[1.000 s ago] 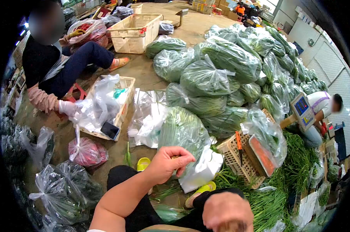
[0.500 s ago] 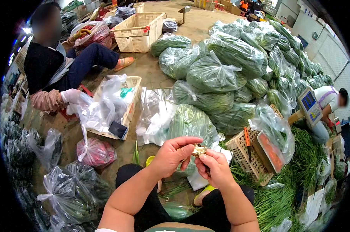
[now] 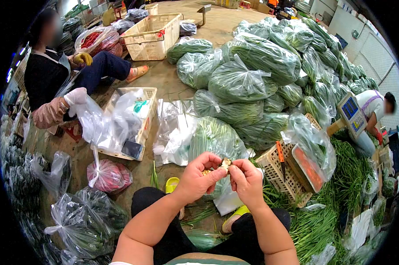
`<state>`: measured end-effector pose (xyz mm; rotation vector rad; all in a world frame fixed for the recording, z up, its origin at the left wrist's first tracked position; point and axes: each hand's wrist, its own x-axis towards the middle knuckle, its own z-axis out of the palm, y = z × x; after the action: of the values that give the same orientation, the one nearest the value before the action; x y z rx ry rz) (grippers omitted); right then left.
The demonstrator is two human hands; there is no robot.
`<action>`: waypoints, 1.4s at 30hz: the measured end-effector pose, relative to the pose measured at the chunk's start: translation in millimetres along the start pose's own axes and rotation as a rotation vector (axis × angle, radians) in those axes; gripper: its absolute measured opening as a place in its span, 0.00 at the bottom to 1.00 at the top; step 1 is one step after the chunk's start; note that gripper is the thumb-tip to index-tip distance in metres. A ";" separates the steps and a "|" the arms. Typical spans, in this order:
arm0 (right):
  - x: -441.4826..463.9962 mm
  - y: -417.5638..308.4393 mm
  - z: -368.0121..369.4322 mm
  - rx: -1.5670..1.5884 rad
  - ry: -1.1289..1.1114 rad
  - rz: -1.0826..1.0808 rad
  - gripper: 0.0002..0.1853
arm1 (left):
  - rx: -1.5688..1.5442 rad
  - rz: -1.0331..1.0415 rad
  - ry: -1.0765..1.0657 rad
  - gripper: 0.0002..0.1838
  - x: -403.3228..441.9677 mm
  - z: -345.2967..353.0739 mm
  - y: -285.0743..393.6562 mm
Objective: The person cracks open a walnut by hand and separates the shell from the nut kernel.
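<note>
A small pale piece with a dark, skin-like edge (image 3: 226, 163) is pinched between my two hands; its kind I cannot make out. My left hand (image 3: 197, 177) grips it with thumb and fingers, and a yellowish bit shows beside the thumb. On its other side, the fingertips of my right hand (image 3: 247, 182) are closed on the same piece. Both hands are held above my lap. Just beyond them lies a clear bag of long green vegetables (image 3: 218, 140), partly hidden by my fingers.
Bagged greens form a big pile (image 3: 257, 75) ahead. A crate with a knife (image 3: 282, 157) and a scale display (image 3: 353, 115) are at right, near loose greens (image 3: 312, 229). A seated co-worker (image 3: 49, 75) handles plastic bags over a crate (image 3: 150, 104) at left; another person bends at far right.
My hands have shifted slightly, and the pale piece is turned, showing its dark edge. The left co-worker has lifted the plastic bags, and their yellow-gloved hand has come nearer their body.
</note>
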<state>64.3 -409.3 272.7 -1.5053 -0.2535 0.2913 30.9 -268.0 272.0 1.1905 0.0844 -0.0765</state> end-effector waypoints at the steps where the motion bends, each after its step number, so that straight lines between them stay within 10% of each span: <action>1: 1.3 -1.1 -2.8 -0.114 0.005 -0.051 0.05 | 0.039 -0.029 -0.017 0.09 0.0 -2.9 1.3; 33: -1.6 8.3 -2.1 -0.212 -0.277 -0.153 0.12 | -0.079 -0.092 -0.085 0.09 -3.2 -0.9 -5.6; 42: 0.9 7.4 -1.9 0.441 -0.216 0.192 0.11 | -0.270 -0.119 -0.069 0.10 0.3 0.8 -3.9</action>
<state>65.5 -410.5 265.1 -1.0612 -0.1999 0.6239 30.8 -270.3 268.7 0.9120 0.1019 -0.2045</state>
